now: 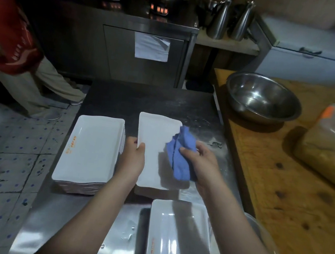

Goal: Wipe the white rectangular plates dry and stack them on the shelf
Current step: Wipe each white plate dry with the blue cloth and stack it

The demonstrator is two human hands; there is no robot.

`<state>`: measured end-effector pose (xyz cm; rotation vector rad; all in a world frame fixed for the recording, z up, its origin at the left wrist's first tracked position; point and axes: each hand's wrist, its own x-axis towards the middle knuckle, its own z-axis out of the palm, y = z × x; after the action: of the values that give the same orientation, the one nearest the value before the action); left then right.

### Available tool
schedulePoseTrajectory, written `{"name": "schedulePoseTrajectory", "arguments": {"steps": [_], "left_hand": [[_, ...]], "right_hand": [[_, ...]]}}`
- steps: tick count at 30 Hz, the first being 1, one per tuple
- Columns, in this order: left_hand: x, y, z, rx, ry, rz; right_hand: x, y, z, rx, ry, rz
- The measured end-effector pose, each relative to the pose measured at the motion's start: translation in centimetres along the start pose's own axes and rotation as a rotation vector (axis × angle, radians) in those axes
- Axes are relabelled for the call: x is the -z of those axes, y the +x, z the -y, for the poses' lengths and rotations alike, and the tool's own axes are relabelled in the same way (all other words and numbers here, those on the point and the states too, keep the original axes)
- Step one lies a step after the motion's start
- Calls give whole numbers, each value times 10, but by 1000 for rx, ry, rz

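Plate [153, 146] lengthwise away, left hand [133, 158] gripping, cloth [179, 156] on right edge.

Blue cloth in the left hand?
No, the right hand grips the blue cloth at the right edge of the plate, while the left hand holds that plate's left edge.

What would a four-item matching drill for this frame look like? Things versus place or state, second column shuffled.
Things
1. blue cloth
2. steel bowl
3. tall plate stack
4. held plate

Place or state
A. on the wooden counter, to the right
B. gripped in the right hand
C. on the steel table, left of both hands
D. left hand holds its edge

Pairs: 1-B, 2-A, 3-C, 4-D
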<state>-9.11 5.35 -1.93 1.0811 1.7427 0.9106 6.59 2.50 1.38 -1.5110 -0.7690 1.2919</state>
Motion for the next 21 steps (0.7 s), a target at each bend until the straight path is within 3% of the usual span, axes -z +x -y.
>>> {"name": "schedulePoseTrajectory", "arguments": {"steps": [4,11,18,21], "left_hand": [[3,-43,-6,50,-270,54],[17,-129,-13,95,-350,68],[23,-211,-3,165,-570,143],[22,-237,3,164,-540,133]], "right_hand": [[-11,-30,10,76,-154,49],[6,-90,-4,222,-496,47],[45,-150,-27,483,-863,-98],[60,-169,-33,434,-830,-38]]}}
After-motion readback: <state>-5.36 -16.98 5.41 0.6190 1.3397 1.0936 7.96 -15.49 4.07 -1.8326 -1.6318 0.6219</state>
